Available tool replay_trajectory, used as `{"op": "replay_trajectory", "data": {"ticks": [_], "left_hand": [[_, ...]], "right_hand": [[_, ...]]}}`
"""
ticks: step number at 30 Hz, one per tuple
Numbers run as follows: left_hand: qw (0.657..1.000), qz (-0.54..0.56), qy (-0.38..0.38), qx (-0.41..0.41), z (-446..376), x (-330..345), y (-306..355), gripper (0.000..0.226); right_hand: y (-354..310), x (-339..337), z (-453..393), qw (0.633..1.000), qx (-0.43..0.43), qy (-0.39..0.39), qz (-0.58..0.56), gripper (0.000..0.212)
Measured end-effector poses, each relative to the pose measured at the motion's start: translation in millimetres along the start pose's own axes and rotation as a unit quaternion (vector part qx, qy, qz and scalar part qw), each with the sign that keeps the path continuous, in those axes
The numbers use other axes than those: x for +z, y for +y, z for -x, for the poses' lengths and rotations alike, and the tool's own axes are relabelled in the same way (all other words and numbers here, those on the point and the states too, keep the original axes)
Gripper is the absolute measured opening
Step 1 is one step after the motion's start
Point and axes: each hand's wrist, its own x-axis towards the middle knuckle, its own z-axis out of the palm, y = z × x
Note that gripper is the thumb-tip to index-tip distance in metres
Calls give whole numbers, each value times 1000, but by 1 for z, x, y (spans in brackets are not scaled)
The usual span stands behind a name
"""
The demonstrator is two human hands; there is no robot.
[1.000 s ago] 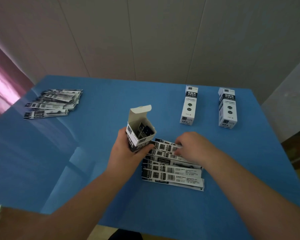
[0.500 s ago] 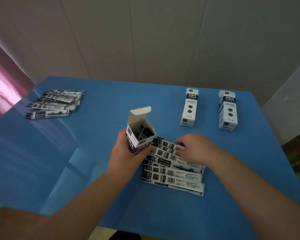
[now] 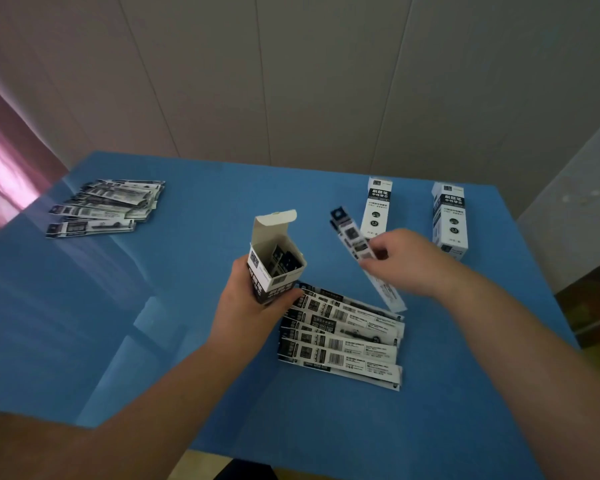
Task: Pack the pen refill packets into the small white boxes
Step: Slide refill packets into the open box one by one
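My left hand (image 3: 253,308) grips an open white box (image 3: 274,261) upright near the table's middle; its lid flap stands up and dark refill packets show inside. My right hand (image 3: 400,259) pinches a pen refill packet (image 3: 352,239) lifted off the table, tilted with its dark end up and to the left, to the right of the box. A pile of several refill packets (image 3: 343,336) lies flat on the table just below both hands.
Two closed white boxes (image 3: 376,207) (image 3: 451,216) stand upright at the back right of the blue table (image 3: 187,306). A second pile of refill packets (image 3: 106,206) lies at the far left. The table's near edge runs just below my forearms.
My right hand has lifted one packet off the near pile and raised it up and to the right of the box. My left hand still holds the open box in place.
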Motion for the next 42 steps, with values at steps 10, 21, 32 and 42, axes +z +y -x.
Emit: {"op": "replay_trajectory", "data": {"ticks": [10, 21, 32, 42], "left_hand": [[1000, -24, 11, 4, -2, 3, -2, 58], [999, -28, 12, 17, 0, 6, 0, 62], [1000, 1, 16, -4, 2, 3, 1, 56], [1000, 7, 10, 5, 6, 0, 9, 53]], "right_hand": [[-49, -41, 56, 894, -94, 119, -422, 15], [-89, -4, 51, 945, -91, 142, -281, 10], [-34, 4, 26, 991, -50, 54, -110, 43], [6, 72, 9, 991, 39, -75, 104, 31]]}}
